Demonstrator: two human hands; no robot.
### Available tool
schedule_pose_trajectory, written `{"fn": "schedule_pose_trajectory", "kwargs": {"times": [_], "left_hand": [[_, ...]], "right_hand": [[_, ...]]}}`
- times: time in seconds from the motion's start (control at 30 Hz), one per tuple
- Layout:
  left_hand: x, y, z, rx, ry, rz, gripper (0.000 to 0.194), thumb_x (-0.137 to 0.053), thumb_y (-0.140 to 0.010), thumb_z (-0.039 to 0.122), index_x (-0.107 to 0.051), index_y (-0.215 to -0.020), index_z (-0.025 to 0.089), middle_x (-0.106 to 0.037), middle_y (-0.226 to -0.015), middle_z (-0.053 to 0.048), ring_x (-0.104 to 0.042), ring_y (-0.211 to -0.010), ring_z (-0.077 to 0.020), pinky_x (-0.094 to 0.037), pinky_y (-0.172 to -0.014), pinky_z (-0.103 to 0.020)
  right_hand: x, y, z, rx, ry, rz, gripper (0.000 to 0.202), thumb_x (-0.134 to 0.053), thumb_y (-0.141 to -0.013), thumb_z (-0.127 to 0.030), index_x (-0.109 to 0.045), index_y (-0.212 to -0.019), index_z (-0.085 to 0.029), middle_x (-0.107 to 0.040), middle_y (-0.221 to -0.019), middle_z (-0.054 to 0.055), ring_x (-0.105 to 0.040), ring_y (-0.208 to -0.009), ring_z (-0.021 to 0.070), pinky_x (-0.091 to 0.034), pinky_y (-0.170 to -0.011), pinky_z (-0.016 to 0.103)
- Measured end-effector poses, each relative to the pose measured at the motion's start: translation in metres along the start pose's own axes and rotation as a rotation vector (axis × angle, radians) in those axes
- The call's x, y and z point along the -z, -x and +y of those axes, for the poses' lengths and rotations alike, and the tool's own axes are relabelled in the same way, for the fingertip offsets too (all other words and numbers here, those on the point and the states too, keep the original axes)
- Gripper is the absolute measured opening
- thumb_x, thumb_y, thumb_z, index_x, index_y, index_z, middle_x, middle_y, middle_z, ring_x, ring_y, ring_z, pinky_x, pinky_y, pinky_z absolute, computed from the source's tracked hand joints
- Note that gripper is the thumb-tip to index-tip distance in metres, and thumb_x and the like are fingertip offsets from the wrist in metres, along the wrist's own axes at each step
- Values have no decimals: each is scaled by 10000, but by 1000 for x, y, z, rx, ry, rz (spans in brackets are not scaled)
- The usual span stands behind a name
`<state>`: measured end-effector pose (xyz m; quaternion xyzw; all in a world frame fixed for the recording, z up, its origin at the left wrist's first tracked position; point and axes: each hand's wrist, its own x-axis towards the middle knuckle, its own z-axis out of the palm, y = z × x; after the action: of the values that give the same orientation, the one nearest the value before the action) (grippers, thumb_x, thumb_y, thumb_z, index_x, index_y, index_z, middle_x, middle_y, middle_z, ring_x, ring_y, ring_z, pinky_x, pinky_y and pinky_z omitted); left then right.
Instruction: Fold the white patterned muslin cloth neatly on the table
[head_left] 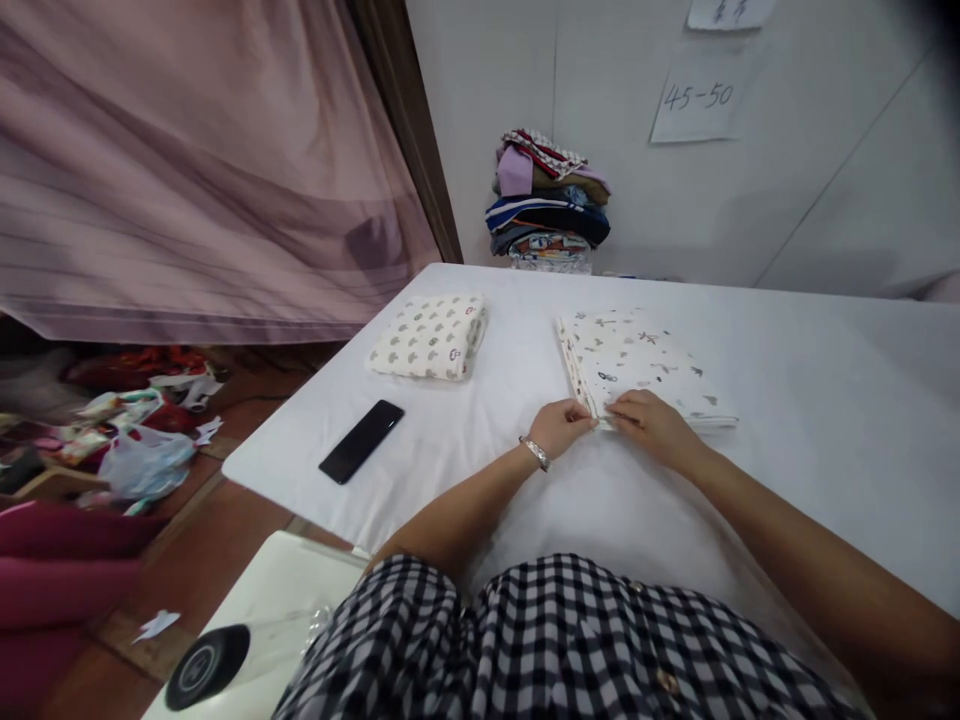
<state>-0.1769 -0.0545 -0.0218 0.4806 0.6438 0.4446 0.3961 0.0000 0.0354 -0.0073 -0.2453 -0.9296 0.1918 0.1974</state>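
A folded white cloth [645, 360] with small printed motifs lies flat on the white-covered table [825, 400]. At its near left corner my left hand [559, 428], with a silver bracelet at the wrist, pinches the folded edge. My right hand [652, 425] is close beside it, thumb and fingers closed on the near edge of the same cloth. Further left rests a second folded cloth [427, 337], cream with a mushroom-like print; neither hand touches it.
A black phone [361, 441] lies near the table's left edge. Behind the far edge stands a stack of folded fabrics [550, 205] against the wall. A pink curtain [210, 170] hangs at left. Below left, a pale surface [292, 580] holds a black round object [208, 667].
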Motion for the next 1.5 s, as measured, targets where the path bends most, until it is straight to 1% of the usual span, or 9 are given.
{"fn": "schedule_pose_trajectory", "kwargs": {"times": [0.33,0.47,0.57,0.8,1.03,1.2,1.3,1.4,1.5], "left_hand": [[-6,3,-7,-46,-256,20,148,-674,-717,313,-605,-744,185,-594,-699,26,-528,-674,-117,-411,-619,-222],[-6,5,-7,-46,-267,37,130,-652,-740,307,-599,-728,189,-595,-712,19,-526,-681,-121,-413,-625,-226],[-6,5,-8,-26,-268,36,136,-646,-746,321,-605,-741,191,-600,-718,17,-529,-682,-123,-418,-630,-230],[-7,4,-12,-58,-242,49,89,-628,-753,274,-623,-772,187,-621,-740,16,-546,-704,-123,-430,-660,-231],[-5,5,-11,-70,-271,41,91,-618,-764,274,-643,-796,192,-641,-758,9,-566,-719,-130,-445,-682,-239],[1,7,-4,-5,-344,69,169,-666,-729,352,-649,-759,187,-652,-749,-10,-583,-706,-146,-444,-666,-250],[2,8,-1,67,-321,5,200,-639,-749,383,-655,-734,184,-646,-690,-3,-590,-644,-143,-440,-630,-250],[1,8,0,159,-220,-70,212,-607,-770,378,-649,-722,176,-602,-592,21,-555,-502,-114,-425,-553,-238],[-1,7,-1,221,-117,-60,184,-619,-763,352,-632,-736,171,-563,-544,43,-523,-437,-93,-404,-497,-219]], "right_hand": [[-8,-5,2,-118,-106,2,217,-487,-859,-300,-679,-773,-244,-649,-865,32,-573,-857,208,-462,-752,357],[-9,-3,-2,-142,-146,67,262,-458,-877,-327,-627,-697,-240,-631,-778,34,-571,-784,201,-459,-709,353],[-10,1,-7,-71,-118,111,265,-427,-897,-329,-636,-755,-246,-635,-822,43,-570,-810,208,-458,-729,367],[-14,5,-8,82,38,79,217,-469,-879,-326,-670,-899,-246,-638,-908,72,-565,-847,236,-447,-745,395],[-15,2,-10,23,26,80,200,-475,-872,-308,-665,-856,-247,-643,-897,69,-563,-836,233,-448,-726,387],[-14,0,-14,-126,-149,119,209,-462,-874,-336,-605,-753,-243,-619,-801,38,-563,-801,210,-451,-705,358],[-14,1,-16,-168,-174,149,205,-458,-880,-340,-567,-739,-239,-597,-775,35,-555,-780,208,-442,-693,352],[-17,3,-15,-109,-123,158,223,-429,-900,-340,-581,-773,-236,-604,-815,52,-555,-813,223,-439,-727,373],[-19,4,-13,3,-37,131,241,-416,-910,-345,-621,-840,-240,-622,-872,71,-559,-845,238,-439,-765,405]]}}
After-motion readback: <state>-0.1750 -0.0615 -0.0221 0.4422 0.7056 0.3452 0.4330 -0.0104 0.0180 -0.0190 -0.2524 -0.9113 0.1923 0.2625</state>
